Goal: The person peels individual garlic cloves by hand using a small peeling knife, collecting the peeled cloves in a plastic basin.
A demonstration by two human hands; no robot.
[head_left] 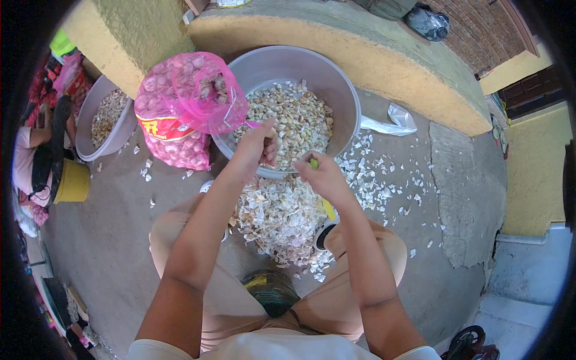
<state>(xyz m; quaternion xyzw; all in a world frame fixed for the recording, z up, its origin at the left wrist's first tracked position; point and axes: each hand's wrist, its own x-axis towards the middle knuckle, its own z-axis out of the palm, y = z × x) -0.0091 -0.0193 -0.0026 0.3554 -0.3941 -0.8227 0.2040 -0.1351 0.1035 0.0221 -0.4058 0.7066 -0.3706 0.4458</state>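
My left hand (259,144) is over the near left part of a large grey basin (354,120), its fingers curled; what they hold, if anything, is too small to tell. Beside it, at the basin's near rim, my right hand (321,174) is closed on a small green and yellow tool (314,162). Garlic cloves (294,111) lie inside the basin. A pink mesh bag of garlic bulbs (174,108) leans against the basin's left side. Below the basin, a pile of garlic skins (279,216) lies on the ground between my feet.
At the left, another person (36,144) sits near a second basin of cloves (90,138) and a yellow bucket (72,182). A raised concrete ledge (360,54) runs behind the large basin. Silver wrapping (396,122) and scattered skins (372,174) lie to the right.
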